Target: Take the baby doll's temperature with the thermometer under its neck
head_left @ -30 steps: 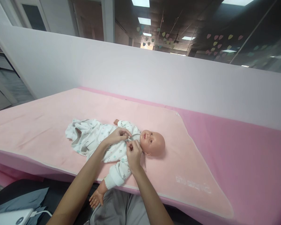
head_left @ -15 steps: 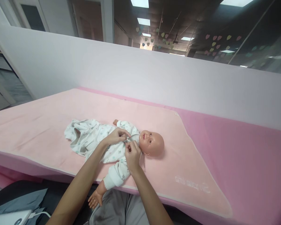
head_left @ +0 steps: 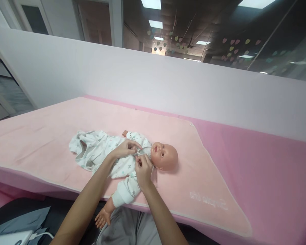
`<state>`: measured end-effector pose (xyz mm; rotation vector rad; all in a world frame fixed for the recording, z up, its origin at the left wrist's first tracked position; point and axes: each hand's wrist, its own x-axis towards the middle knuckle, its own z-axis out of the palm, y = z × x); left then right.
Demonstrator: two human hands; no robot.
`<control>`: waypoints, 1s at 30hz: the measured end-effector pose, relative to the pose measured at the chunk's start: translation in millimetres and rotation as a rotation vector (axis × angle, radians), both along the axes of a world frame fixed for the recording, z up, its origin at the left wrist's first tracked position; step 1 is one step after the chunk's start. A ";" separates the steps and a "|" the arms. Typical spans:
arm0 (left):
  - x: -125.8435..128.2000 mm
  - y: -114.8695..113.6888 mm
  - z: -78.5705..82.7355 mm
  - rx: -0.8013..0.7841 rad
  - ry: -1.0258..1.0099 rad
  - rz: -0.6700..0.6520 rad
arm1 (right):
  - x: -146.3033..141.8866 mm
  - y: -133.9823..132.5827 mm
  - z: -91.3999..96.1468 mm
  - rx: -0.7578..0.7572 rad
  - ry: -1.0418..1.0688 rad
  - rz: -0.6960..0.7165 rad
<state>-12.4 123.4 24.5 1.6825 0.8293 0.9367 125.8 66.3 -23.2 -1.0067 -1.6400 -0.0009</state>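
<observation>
A baby doll (head_left: pixel 164 156) lies on its back on a pale pink towel (head_left: pixel 66 122), head to the right. It wears a white printed romper (head_left: pixel 102 151). My left hand (head_left: pixel 126 148) pinches the romper's fabric at the doll's chest, just below the neck. My right hand (head_left: pixel 143 169) pinches the romper's collar edge close beside it, fingers closed. One doll arm (head_left: pixel 109 207) hangs over the table's near edge, its hand bare.
The towel covers a pink table (head_left: pixel 257 163) against a white partition wall (head_left: pixel 153 81). A white device with a cable (head_left: pixel 12 237) lies at the bottom left, below the table edge. Grey cloth on my lap (head_left: pixel 127 228) is under the doll's hanging arm.
Both hands keep pinching the romper near the neck, with only small finger shifts. The view has drifted slightly, so everything sits a little lower left.
</observation>
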 end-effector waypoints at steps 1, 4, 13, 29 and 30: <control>0.1 -0.4 0.4 0.001 0.003 0.000 | 0.0 -0.1 -0.1 0.002 -0.001 0.000; 0.7 -1.5 1.9 0.000 0.004 -0.002 | 0.2 -0.7 0.0 0.004 -0.001 0.002; 3.9 -5.3 6.3 -0.005 0.023 0.023 | 0.4 -1.6 0.8 0.002 0.019 0.028; 4.1 -5.2 4.2 0.004 -0.009 0.001 | 1.2 -2.1 1.0 -0.007 0.003 0.032; 4.1 -5.2 4.0 0.001 -0.017 -0.001 | 1.2 -2.1 0.8 -0.008 0.002 0.030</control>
